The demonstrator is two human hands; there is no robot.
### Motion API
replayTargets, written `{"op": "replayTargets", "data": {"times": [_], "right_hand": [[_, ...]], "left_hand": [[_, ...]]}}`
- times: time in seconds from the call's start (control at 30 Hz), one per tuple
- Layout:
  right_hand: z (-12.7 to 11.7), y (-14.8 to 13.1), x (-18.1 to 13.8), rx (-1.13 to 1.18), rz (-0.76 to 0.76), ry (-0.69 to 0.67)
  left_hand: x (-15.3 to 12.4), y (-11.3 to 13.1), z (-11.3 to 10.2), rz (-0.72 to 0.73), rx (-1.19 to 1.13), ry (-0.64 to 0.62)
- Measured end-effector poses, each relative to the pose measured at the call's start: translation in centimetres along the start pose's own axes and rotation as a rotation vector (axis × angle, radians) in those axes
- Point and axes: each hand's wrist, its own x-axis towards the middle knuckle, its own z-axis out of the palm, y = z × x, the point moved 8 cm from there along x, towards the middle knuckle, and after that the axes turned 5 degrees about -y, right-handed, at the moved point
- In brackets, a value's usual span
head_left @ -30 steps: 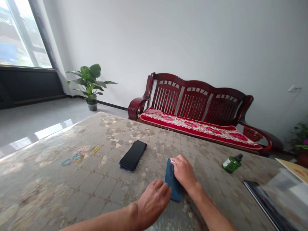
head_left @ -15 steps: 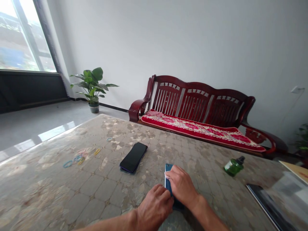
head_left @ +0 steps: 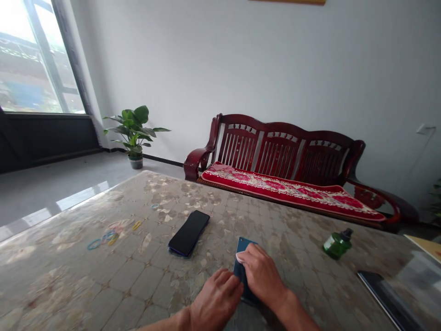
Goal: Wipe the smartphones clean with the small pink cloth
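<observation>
Far left, a plant [head_left: 134, 133] stands on the floor under the window. On the table [head_left: 69, 276], coloured bands [head_left: 106, 236] lie scattered at the left, well apart from the hands. A black phone [head_left: 189, 232] lies flat near the middle, screen up, just left of the work.

The left hand [head_left: 215, 301] rests on the table with its fingers curled close together, holding the near left edge of the blue phone [head_left: 243, 270]. That phone lies flat at the near middle, mostly covered. The right hand [head_left: 263, 276] lies over it, fingers pressed together, pinning a small white wad [head_left: 240, 258] to its surface.

Behind stands a red bench [head_left: 285, 165]. A green bottle [head_left: 336, 243] lies on its side at the right, and a dark slab [head_left: 389, 299] sits at the near right.
</observation>
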Motion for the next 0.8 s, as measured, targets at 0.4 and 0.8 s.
{"op": "replayTargets", "data": {"times": [0.4, 0.8], "right_hand": [[-0.4, 1.1, 0.2, 0.155, 0.051, -0.016], [0.3, 6.0, 1.2, 0.597, 0.192, 0.262]], "left_hand": [[0.2, -0.3, 0.3, -0.053, -0.004, -0.058], [2.5, 0.2, -1.0, -0.372, -0.009, -0.296]]}}
